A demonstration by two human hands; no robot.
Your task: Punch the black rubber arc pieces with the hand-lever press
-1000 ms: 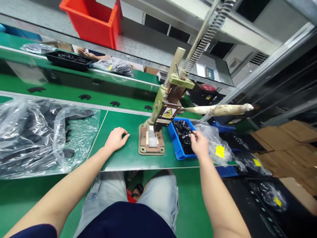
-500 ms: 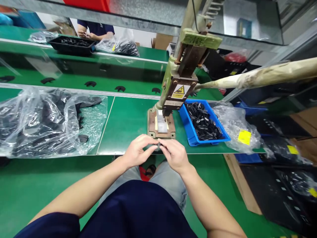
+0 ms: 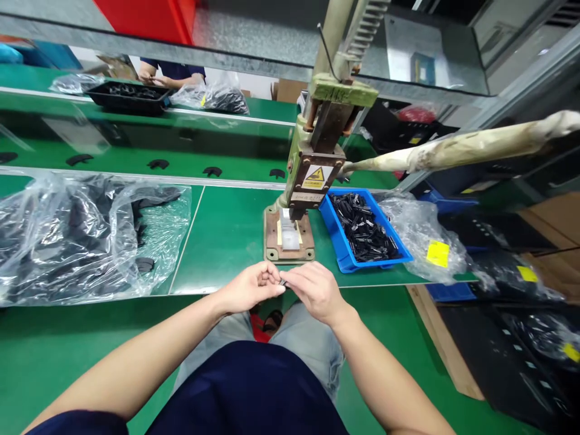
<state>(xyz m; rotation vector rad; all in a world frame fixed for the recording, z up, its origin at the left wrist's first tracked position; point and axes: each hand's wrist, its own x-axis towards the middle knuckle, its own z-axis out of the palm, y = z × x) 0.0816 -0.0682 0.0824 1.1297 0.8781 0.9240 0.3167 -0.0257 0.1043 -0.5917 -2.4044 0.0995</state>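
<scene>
Head view: at lower centre, the left hand point(image 3: 254, 287) and right hand point(image 3: 315, 293) are pinching a small dark part point(image 3: 283, 282) together, just below the lever press point(image 3: 321, 158); they're seemingly adjusting it, the next move probably calling for steady fingers.

The press point(image 3: 316, 158) stands between the bag point(image 3: 106, 235), left, and bin point(image 3: 334, 234), right.

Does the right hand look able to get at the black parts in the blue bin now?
Probably yes: the right hand is close to the open-topped blue bin and its black parts, with nothing visible between them. It seems to pinch a small dark piece, though, which might need releasing first.
</scene>
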